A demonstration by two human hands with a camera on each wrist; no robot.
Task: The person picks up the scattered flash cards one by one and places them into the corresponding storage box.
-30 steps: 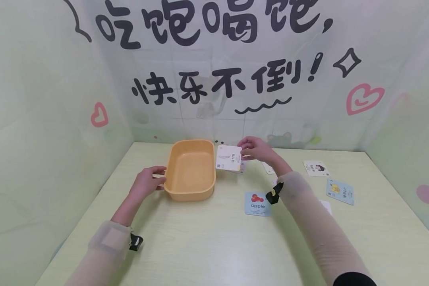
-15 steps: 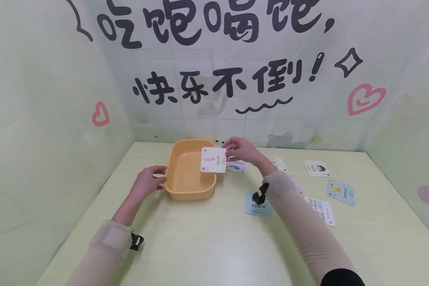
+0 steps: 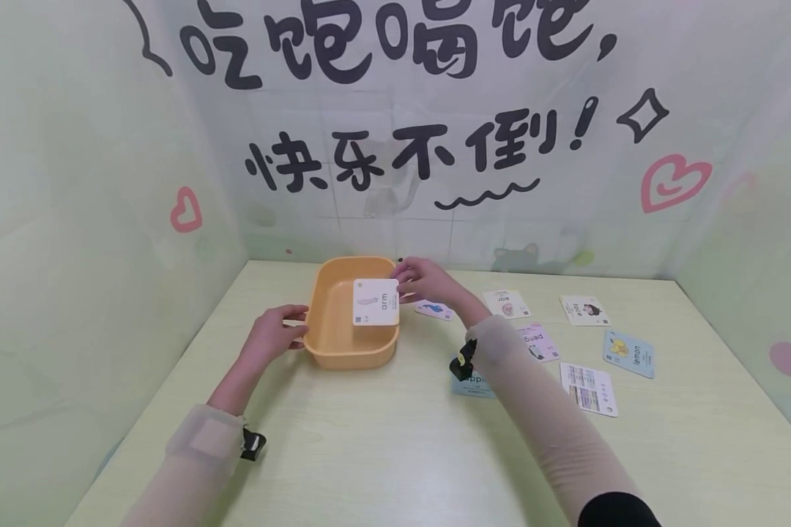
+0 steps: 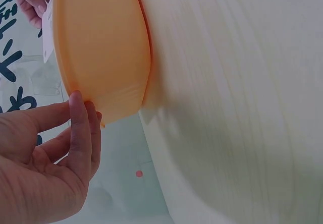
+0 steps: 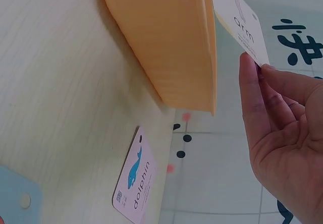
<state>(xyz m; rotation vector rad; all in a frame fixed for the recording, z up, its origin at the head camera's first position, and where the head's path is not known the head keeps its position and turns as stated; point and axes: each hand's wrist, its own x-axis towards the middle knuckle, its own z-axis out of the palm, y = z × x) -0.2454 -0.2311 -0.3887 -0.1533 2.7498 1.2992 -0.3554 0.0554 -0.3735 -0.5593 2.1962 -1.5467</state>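
An orange plastic basin (image 3: pixel 349 360) stands towards the back of the table. My left hand (image 3: pixel 273 335) pinches its left rim between thumb and fingers, and the left wrist view shows those fingertips at the rim (image 4: pixel 65 82). Over the basin's right half hangs a white picture card (image 3: pixel 376 301) printed "arm". My right hand (image 3: pixel 428 285) pinches that card by its right edge, above the basin's right rim. In the right wrist view the card (image 5: pixel 242 24) is tilted, with the thumb and fingers at its lower corner.
Just right of the basin lies a dolphin card (image 5: pixel 135 178). Other cards lie further right: ear (image 3: pixel 507 304), penguin (image 3: pixel 540 342), face (image 3: pixel 585 310), lemon (image 3: pixel 628 353) and a text-side card (image 3: pixel 589 388). The apple card (image 3: pixel 473 386) is partly hidden by my right wrist.
My right hand has carried the arm card leftward, from beside the basin to over it. The ear and penguin cards have come into view behind the arm. My left hand stays at the rim.
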